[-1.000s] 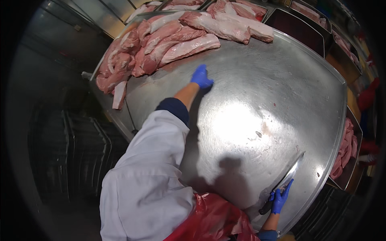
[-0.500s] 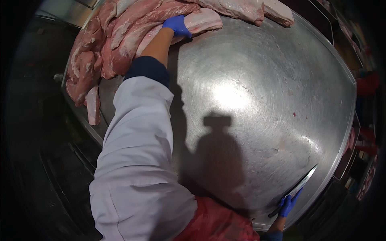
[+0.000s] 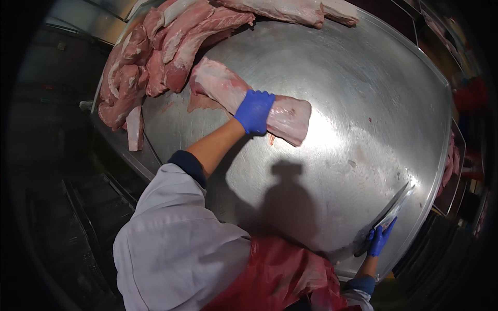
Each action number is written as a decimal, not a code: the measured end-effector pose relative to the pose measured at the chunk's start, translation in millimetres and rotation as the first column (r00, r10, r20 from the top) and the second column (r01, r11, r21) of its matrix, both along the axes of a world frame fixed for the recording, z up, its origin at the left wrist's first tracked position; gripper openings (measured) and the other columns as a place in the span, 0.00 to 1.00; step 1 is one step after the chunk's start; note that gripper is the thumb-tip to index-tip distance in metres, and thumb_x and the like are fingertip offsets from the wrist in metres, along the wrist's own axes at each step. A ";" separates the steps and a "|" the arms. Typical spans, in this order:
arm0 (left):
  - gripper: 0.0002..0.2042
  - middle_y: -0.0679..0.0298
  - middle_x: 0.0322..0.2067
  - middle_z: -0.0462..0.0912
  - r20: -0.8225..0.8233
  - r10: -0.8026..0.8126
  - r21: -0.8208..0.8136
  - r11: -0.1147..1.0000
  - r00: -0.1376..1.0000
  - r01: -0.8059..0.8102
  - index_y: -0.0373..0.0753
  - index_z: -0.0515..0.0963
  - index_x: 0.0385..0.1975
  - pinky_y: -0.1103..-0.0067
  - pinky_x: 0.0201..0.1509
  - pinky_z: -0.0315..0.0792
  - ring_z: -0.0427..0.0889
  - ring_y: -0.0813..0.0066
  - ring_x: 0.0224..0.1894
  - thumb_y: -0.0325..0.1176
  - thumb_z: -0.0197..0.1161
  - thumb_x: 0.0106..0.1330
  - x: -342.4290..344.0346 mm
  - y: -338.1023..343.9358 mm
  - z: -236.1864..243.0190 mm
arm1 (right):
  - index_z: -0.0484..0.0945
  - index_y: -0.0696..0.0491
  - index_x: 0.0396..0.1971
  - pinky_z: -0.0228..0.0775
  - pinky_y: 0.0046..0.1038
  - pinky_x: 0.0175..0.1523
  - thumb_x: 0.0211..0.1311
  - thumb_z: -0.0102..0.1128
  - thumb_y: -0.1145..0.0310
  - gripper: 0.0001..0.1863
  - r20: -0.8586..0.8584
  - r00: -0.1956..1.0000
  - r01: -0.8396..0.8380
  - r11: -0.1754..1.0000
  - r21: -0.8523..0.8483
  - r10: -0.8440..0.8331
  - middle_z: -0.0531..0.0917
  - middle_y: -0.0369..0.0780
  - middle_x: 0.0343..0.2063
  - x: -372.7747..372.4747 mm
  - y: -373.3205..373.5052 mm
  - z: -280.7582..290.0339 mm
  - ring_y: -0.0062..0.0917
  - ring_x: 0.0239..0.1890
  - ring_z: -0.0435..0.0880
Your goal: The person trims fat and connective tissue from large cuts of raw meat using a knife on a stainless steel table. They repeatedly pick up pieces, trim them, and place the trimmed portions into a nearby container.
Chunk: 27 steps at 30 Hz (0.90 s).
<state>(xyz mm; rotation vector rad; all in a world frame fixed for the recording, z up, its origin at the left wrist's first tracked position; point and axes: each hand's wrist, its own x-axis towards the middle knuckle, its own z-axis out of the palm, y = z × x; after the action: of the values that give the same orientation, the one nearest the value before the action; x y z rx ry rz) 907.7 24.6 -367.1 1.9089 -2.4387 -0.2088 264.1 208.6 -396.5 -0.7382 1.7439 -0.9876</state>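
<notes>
My left hand (image 3: 254,112), in a blue glove, grips a long pale pork loin (image 3: 290,118) from above around its middle. The loin lies slantwise over the metal table (image 3: 337,171), one end near the meat pile and the other toward the middle. Low at the right, my right hand (image 3: 381,239), also gloved in blue, is closed on a knife (image 3: 398,205). Its blade points away from me toward the table's right rim, with a dark reflection or shadow beside it. Fingers partly hide the handle.
A heap of raw pork loins (image 3: 179,44) covers the far left of the table. More loins (image 3: 280,11) lie along the far edge. A small strip of meat (image 3: 135,129) sits by the left edge. Trays with meat (image 3: 450,160) stand beyond the right rim. Dark crates (image 3: 67,223) are at the left.
My left hand has pulled the pork loin off the pile, toward me and to the right. My right hand with the knife has shifted slightly up and to the right in view.
</notes>
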 end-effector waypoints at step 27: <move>0.39 0.41 0.76 0.42 -0.320 -0.267 -0.204 0.956 0.909 0.209 0.29 0.48 0.75 0.53 0.79 0.39 0.41 0.40 0.78 0.46 0.53 0.70 -433.0 -20.6 -46.5 | 0.46 0.41 0.78 0.79 0.30 0.37 0.59 0.60 0.71 0.48 -0.202 0.942 -0.316 0.913 -0.256 0.269 0.84 0.43 0.29 15.0 -243.4 -39.4 0.27 0.29 0.85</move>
<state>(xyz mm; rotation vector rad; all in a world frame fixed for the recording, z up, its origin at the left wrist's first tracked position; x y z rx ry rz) 474.7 3.9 -413.7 1.3690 -2.3555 -0.3081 279.1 -34.7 -435.9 -1.2608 1.5798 -1.0005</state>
